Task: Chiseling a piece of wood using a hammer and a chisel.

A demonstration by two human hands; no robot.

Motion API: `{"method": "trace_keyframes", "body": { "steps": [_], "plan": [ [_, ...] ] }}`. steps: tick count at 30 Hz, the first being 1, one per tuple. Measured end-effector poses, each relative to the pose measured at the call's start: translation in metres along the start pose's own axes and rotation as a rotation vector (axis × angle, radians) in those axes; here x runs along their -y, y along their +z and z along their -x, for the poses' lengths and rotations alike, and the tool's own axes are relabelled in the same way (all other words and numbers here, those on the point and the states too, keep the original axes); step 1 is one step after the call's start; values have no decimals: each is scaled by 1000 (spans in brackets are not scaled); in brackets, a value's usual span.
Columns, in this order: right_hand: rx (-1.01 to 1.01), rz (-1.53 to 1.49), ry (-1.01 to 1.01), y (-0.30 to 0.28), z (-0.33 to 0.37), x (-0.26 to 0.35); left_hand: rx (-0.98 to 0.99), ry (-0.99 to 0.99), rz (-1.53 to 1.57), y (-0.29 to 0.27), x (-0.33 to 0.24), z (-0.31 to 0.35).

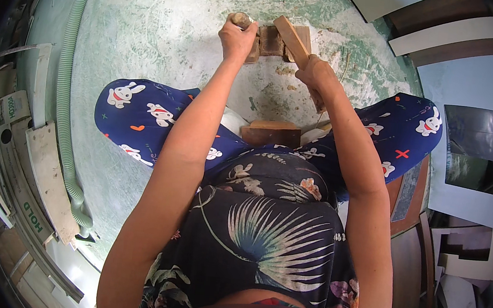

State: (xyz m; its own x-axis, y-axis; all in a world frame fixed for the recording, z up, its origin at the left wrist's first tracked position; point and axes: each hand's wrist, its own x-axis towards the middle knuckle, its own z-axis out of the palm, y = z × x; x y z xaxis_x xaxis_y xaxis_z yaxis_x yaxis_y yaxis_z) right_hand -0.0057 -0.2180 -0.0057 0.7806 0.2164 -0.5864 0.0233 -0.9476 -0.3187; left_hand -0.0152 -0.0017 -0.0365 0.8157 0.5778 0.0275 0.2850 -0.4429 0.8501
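Much was hidden: the tool in the left hand (238, 34) was mostly covered by the fingers, only a rounded wooden end poking out above the knuckles, so its kind couldn't be told. The lower end of the wooden stick (291, 36) was swallowed by the right hand (316, 74), and whatever lay under both fists was blocked from view. The brown wooden block (271, 40) was seen only in part, between the two hands, on the dusty green floor (164, 21).

Both arms were stretched fwd over the bent knees. Left fingers were curled tight round the tool handle, fist just left of the block and touching it. Right fingers were wrapped shut round the stick, which slanted up and left from the thumb, across the block's right side. A second wooden block (270, 132) sat well behind the fingers, between the knees.
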Motion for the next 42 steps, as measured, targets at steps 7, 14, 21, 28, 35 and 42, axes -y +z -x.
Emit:
{"method": "trace_keyframes", "body": {
  "steps": [7,14,21,28,35,42],
  "plan": [
    [33,-17,-4,0,0,1,62,-51,-99,-3,8,-8],
    [25,-8,18,2,-2,-2,45,-164,-51,-2,15,-19],
    [40,3,16,0,1,4,-152,14,101,0,22,-24],
    [28,-17,5,0,2,1,-69,-37,71,2,14,-16],
    [42,-24,30,0,0,1,-72,44,37,0,-3,-5],
    [14,-7,6,4,-4,-2,-64,74,75,-1,-4,-3]
  ]
}}
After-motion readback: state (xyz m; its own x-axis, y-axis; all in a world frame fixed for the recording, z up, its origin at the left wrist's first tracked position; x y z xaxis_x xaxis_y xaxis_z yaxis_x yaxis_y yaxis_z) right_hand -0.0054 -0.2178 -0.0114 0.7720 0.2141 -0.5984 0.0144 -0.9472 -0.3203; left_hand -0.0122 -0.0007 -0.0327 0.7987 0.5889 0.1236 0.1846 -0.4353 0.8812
